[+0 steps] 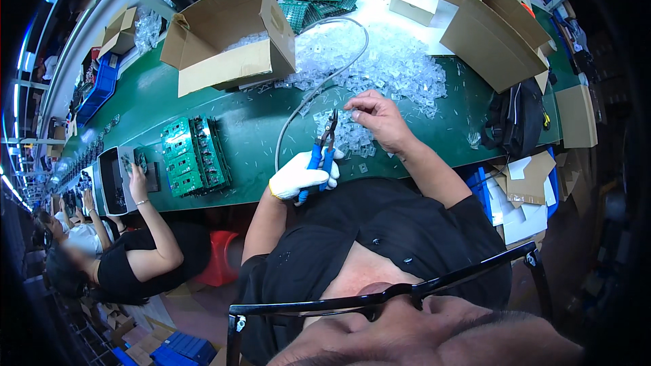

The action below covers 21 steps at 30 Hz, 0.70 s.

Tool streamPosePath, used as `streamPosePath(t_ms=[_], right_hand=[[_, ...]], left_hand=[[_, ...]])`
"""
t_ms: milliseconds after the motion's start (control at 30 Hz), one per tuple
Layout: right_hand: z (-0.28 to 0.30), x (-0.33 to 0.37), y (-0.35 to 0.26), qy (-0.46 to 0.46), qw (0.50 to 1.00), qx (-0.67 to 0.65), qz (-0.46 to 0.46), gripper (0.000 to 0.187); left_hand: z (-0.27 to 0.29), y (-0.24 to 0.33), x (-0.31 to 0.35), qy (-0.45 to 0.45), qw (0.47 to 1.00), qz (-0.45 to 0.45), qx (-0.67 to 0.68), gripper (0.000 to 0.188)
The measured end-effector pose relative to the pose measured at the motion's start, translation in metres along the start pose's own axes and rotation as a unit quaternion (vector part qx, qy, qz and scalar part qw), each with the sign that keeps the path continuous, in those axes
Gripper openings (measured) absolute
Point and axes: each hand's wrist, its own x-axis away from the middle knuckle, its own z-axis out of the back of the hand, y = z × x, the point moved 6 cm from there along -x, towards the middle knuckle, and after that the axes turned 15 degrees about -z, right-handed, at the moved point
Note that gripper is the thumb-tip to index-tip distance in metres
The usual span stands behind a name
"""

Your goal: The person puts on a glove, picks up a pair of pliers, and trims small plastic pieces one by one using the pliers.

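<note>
My left hand [298, 176], in a white glove, is wrapped round the blue handles of a pair of cutting pliers [316, 156]. Their dark jaws point away from me, over a small heap of clear plastic pieces [352, 137]. Bare and just right of the jaws, my right hand [381, 120] has thumb and forefinger pinched together. Whatever lies between those fingertips is too small to make out. Beyond both hands spreads a larger pile of clear plastic pieces [400, 68].
An open cardboard box [230, 47] stands beyond my left hand, another box [498, 34] at the right. Green circuit boards [193, 156] are stacked on the left. A grey cable [288, 122] curves across the green table. Co-workers sit at the left, one a hand [137, 183] raised.
</note>
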Motion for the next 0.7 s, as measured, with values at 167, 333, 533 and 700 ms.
streamPosePath(t_ms=[167, 333, 533, 700], right_hand=[[0.013, 0.002, 0.007, -0.023, 0.993, -0.115, -0.033, 0.019], [0.02, 0.012, 0.019, -0.034, 0.985, -0.158, -0.067, 0.015], [0.024, 0.018, 0.024, 0.005, 0.994, -0.07, -0.082, 0.014], [0.018, 0.021, 0.022, 0.016, 0.99, -0.061, -0.124, 0.016]], left_hand=[[0.005, 0.001, 0.001, 0.0, 0.999, -0.021, 0.031, 0.078], [0.014, -0.003, 0.0, -0.007, 0.997, -0.045, 0.064, 0.086], [0.019, -0.006, -0.001, 0.01, 0.999, -0.013, 0.034, 0.104], [0.02, -0.01, -0.001, -0.001, 0.998, -0.032, 0.047, 0.095]])
